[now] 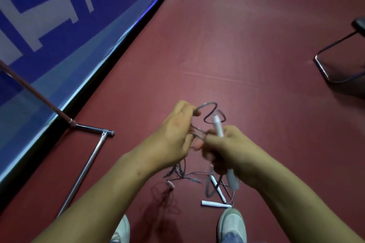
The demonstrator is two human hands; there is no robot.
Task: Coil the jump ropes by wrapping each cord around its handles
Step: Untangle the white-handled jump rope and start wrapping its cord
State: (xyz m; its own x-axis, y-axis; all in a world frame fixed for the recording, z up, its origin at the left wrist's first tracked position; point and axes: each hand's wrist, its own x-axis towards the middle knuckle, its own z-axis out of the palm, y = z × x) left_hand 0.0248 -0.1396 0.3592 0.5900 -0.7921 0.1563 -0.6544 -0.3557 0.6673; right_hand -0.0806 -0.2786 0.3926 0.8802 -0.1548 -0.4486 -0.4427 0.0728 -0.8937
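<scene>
Held rope: right hand [235, 148] is curled round a white handle [218, 126] that sticks up past the thumb; a second handle [232, 180] pokes out below the same fist. Both are carried in the air in front of the body. Grey cord [210, 111] stands in loose loops above the hands, and more of it hangs down tangled between the forearms. Left hand [173, 134] pinches a cord loop, fingers curled, just beside the right hand.

Wraps on the handles: cannot tell the count, motion blur. Judged early in this rope, since most of the cord is slack.

Still to do: on the floor [237, 45], near the shoes [232, 225], two loose white handles [216, 204] with uncoiled cord, and a pink handle [170, 184] with dark cord [164, 199] sprawled. No finished coil visible.

Outward: metal frame [87, 163] and blue banner [59, 16] along the floor's left edge; chair base [339, 61] at the right edge
</scene>
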